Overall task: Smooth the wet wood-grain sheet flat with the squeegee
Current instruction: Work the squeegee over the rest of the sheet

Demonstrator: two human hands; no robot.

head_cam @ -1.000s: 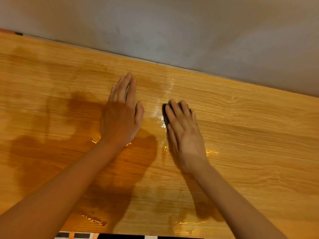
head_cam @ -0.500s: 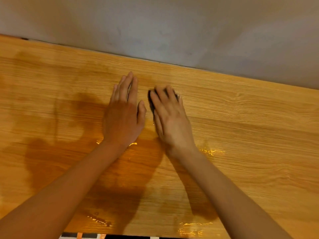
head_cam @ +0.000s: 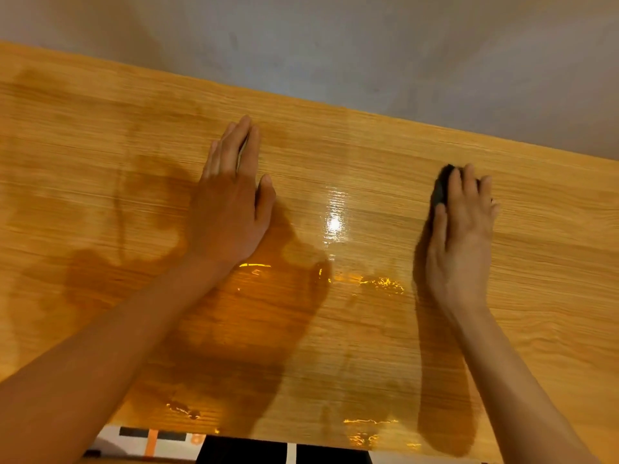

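Observation:
The wood-grain sheet (head_cam: 368, 155) covers the whole surface in front of me, glossy and wet, with puddles and bright glints near its middle and front edge. My left hand (head_cam: 231, 199) lies flat on the sheet left of centre, fingers together and pointing away. My right hand (head_cam: 462, 229) presses on a small dark squeegee (head_cam: 440, 190) at the right; only its upper left corner shows past my fingers.
A grey wall (head_cam: 335, 45) rises right behind the sheet's far edge. Below the sheet's front edge a patterned black, white and orange surface (head_cam: 157, 440) peeks out. Water pools (head_cam: 378, 283) sit between my two hands.
My right hand has slid the squeegee from beside my left hand far out to the right, leaving a shiny wet streak. My left hand has stayed flat in place.

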